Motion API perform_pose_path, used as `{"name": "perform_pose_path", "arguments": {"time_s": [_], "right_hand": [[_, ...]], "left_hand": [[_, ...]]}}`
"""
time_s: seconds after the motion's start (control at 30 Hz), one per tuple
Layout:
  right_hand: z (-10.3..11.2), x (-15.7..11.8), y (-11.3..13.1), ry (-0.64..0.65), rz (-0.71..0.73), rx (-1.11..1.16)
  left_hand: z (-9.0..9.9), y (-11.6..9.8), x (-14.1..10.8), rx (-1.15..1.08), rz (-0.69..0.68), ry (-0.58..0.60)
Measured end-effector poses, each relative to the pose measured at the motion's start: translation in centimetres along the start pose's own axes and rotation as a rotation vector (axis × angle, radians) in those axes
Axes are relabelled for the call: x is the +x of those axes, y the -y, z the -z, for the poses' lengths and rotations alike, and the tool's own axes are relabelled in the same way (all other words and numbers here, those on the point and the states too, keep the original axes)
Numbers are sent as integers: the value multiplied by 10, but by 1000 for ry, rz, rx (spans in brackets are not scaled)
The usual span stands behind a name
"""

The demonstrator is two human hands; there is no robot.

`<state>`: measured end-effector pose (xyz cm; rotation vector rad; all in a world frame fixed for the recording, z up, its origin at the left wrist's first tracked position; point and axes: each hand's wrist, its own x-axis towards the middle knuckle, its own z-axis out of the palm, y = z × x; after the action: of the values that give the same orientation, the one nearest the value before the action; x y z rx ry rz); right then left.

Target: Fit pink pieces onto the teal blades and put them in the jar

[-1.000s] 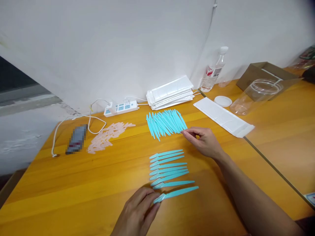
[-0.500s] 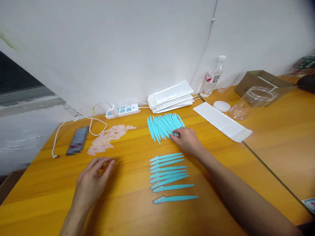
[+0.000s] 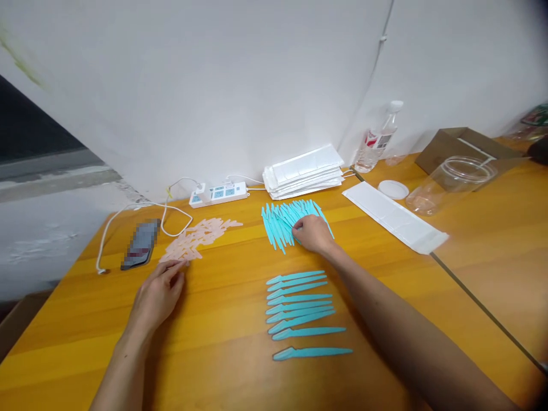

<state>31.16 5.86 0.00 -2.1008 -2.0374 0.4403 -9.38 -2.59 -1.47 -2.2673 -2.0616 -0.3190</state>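
My right hand (image 3: 314, 233) is over the pile of turquoise eyebrow razors (image 3: 276, 225), thumb and forefinger pinched together at a razor among the others. Fingertips of my left hand (image 3: 160, 291) meet at the near edge of a heap of small, flat, pale pink pieces (image 3: 205, 233); whatever lies between them is too small to make out. Closer to me, several turquoise razors (image 3: 299, 315) lie in a loose column, blade ends to the left and tapered handles to the right.
Behind the razors are stacked white padded sleeves (image 3: 303, 171) and a power strip (image 3: 222, 193). A phone (image 3: 141, 242) and white cable (image 3: 103, 245) lie left. At right are a single white sleeve (image 3: 394, 217), lid (image 3: 393, 189), clear jar (image 3: 449, 185), bottle (image 3: 377, 140) and cardboard box (image 3: 445, 148).
My left hand has reached forward to the pink pieces, its fingers closing from an open pose. My right hand has moved slightly further over the razor pile. The view has shifted a little.
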Motion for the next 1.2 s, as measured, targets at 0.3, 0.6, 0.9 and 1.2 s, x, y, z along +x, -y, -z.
{"name": "perform_pose_path", "arguments": {"time_s": [0.3,0.6,0.9,1.2], "right_hand": [[9,-22,5,-156,61,-52],[4,-66,-32,-57,418,57],[6,-61,-32,88,397,150],[18,-64,-38,263,456,594]], "left_hand": [[4,-3,15,123,-88,12],[-1,-49,12,-169,-259,66],[-9,-126,16,-883,31,260],[-5,-151,17,-1182,208,277]]}}
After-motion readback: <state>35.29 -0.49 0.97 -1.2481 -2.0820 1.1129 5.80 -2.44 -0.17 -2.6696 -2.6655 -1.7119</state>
